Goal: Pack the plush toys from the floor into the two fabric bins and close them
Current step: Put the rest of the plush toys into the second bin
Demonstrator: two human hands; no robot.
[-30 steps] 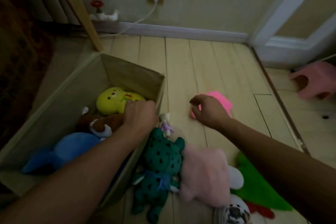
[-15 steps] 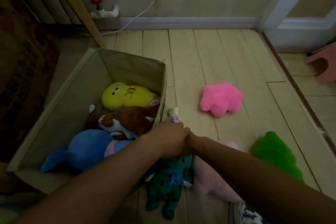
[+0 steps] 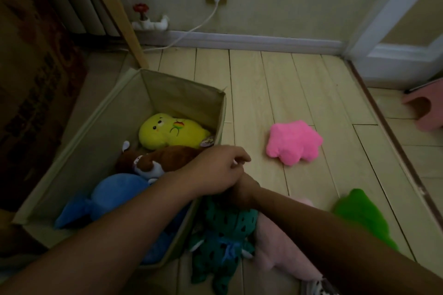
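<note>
An open beige fabric bin (image 3: 182, 98) stands on the floor at the left. Inside lie a yellow plush (image 3: 167, 134), a brown plush (image 3: 165, 158) and a blue plush (image 3: 115, 196). My left hand (image 3: 220, 170) hovers at the bin's right rim, its fingers curled round a small pale toy that barely shows. My right hand (image 3: 243, 190) lies under it at the head of a teal spotted plush (image 3: 223, 235); its fingers are hidden. On the floor are a pale pink plush (image 3: 280, 254), a bright pink plush (image 3: 293, 142) and a green plush (image 3: 364, 215).
A slanted wooden leg (image 3: 119, 19) stands behind the bin, with a white cable (image 3: 191, 31) running to a wall socket. A dark rug (image 3: 36, 79) is on the left. A pink stool (image 3: 426, 108) sits at the right, beyond a floor threshold. A spotted toy (image 3: 321, 287) peeks in at the bottom.
My right hand has come back from the bright pink plush to the teal plush. My left hand left the bin's inside and now sits at its right rim over the small toy.
</note>
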